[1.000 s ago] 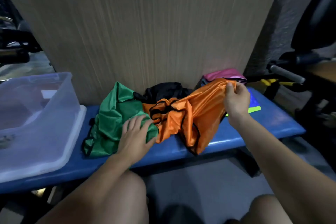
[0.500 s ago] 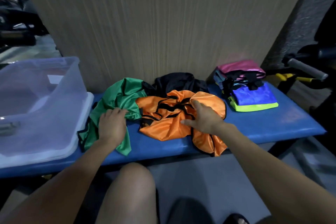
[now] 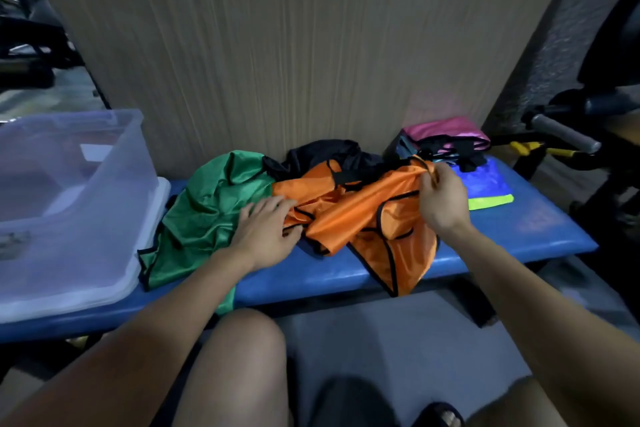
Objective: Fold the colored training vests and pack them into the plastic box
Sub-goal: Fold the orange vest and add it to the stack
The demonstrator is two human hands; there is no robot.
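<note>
on the blue bench (image 3: 519,229), the right hand (image 3: 441,199) now pinches a strap of the orange vest (image 3: 363,215) and lifts it, its grip no longer flat on the cloth. the left hand (image 3: 265,230), fingers straight, presses the vest's other end. unfolded yet; plastic box (image 3: 104,218) waits left.

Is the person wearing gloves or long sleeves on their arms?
No. Both the left hand and the right hand are bare, with no gloves. Both forearms are uncovered as far as the picture shows, so no sleeves are visible. No watch, ring or bracelet shows on either wrist or hand.
</note>
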